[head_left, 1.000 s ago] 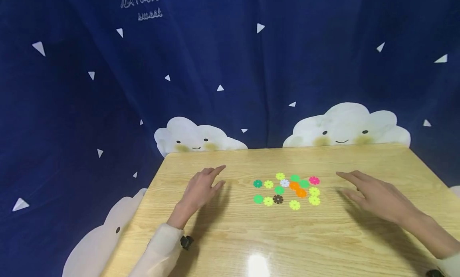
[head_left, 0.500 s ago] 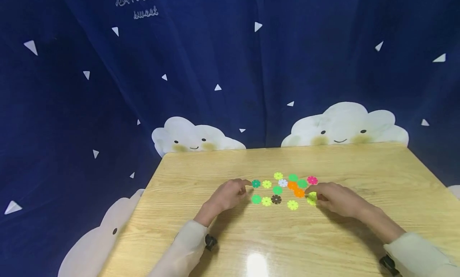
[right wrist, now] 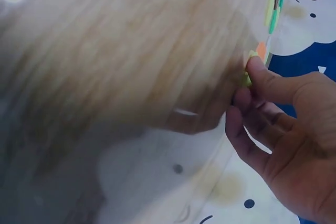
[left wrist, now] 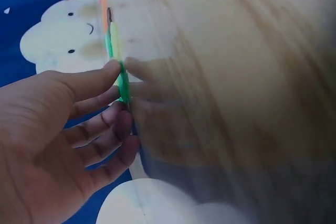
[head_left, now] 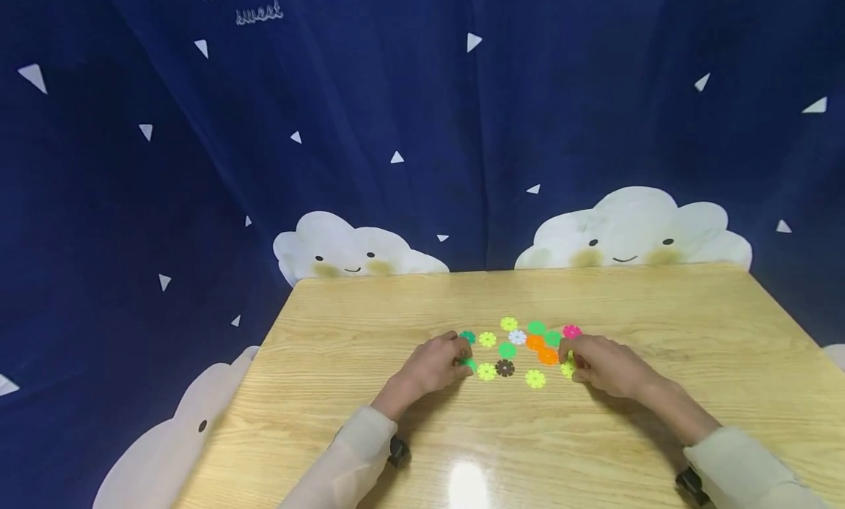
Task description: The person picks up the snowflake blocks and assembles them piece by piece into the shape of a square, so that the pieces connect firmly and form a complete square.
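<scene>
Flat, notched plastic snowflake discs lie in a loose cluster on the wooden table. At the cluster's left edge my left hand [head_left: 432, 364] has its thumb and fingers around a green snowflake disc [head_left: 469, 364]; the left wrist view shows the green disc [left wrist: 124, 85] at the fingertips, low on the tabletop. On the opposite side, my right hand [head_left: 610, 366] pinches a yellow snowflake disc [head_left: 567, 370], partly hidden by the fingers. In the right wrist view this yellow disc [right wrist: 247, 80] shows between thumb and fingers. A teal disc [head_left: 467, 337] lies just beyond the left fingers.
Between the hands lie a dark brown disc [head_left: 505, 368], orange discs [head_left: 547, 356], a white disc [head_left: 517, 337] and several yellow and green ones. A pink disc [head_left: 571, 331] sits behind the right hand. A blue curtain [head_left: 370, 113] hangs behind the table [head_left: 370, 311].
Both hands have moved inward from the sides to the cluster. The left fingers have shifted from near the teal disc to the green one, and the right fingers have closed on a yellow disc.
</scene>
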Motion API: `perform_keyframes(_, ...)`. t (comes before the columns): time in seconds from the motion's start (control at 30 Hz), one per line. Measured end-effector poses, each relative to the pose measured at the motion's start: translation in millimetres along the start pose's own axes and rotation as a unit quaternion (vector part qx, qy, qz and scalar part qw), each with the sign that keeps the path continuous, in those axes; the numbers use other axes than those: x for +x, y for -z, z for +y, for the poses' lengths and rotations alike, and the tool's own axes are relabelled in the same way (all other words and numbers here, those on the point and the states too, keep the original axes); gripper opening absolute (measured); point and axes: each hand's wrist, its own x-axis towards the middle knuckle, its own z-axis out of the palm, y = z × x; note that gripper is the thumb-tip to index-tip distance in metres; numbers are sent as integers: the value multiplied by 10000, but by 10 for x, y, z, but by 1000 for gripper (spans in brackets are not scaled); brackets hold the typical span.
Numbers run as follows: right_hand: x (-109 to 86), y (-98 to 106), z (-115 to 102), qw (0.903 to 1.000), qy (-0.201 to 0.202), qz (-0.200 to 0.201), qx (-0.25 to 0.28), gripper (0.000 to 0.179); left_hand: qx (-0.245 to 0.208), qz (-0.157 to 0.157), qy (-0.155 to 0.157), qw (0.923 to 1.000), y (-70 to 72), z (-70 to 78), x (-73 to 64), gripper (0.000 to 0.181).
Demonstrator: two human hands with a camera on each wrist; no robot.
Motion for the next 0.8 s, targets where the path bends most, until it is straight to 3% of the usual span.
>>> perform_keyframes(0.23, 5, -71, -19, 9993, 166, 301, -122, 42, -127, -330, 130, 9993, 15, 50, 5, 24)
perform_keyframes(0.53, -67, -73, -18, 9980, 420, 344, 310, 38, -765, 3, 103, 9970, -42, 33, -88, 24)
perform_keyframes(0.8, -126, -100, -58, 9869, 1143, 691, 903, 44, -1545, 183, 40, 9878, -85, 52, -209, 19)
